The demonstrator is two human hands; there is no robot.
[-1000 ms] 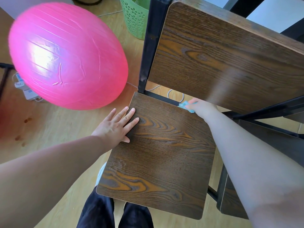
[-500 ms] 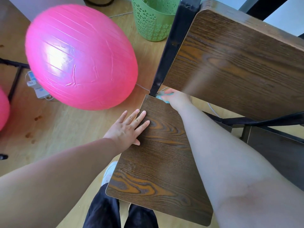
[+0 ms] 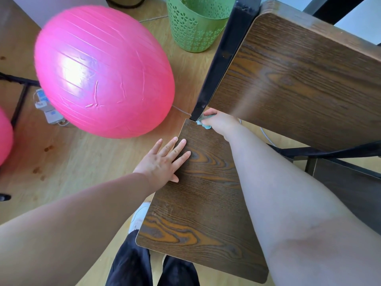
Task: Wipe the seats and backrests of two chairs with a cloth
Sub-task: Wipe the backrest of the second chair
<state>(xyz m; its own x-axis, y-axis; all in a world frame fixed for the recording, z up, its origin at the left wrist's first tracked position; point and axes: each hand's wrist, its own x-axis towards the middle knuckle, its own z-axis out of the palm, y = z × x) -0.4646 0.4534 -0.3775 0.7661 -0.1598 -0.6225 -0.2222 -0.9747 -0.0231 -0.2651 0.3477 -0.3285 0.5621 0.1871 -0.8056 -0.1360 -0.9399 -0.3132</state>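
Your right hand (image 3: 221, 122) grips the teal cloth (image 3: 206, 125) bunched up, pressed into the seat's (image 3: 202, 203) far left corner, just above frame centre, under the backrest (image 3: 299, 79); your left hand (image 3: 162, 162) lies flat, fingers spread, on the seat's left edge; the cloth looks soft, light, limp, best held wadded in the fist; no readable writing anywhere.

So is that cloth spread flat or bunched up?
Bunched up: the right hand grips the cloth as a small wad at the back corner of the seat.
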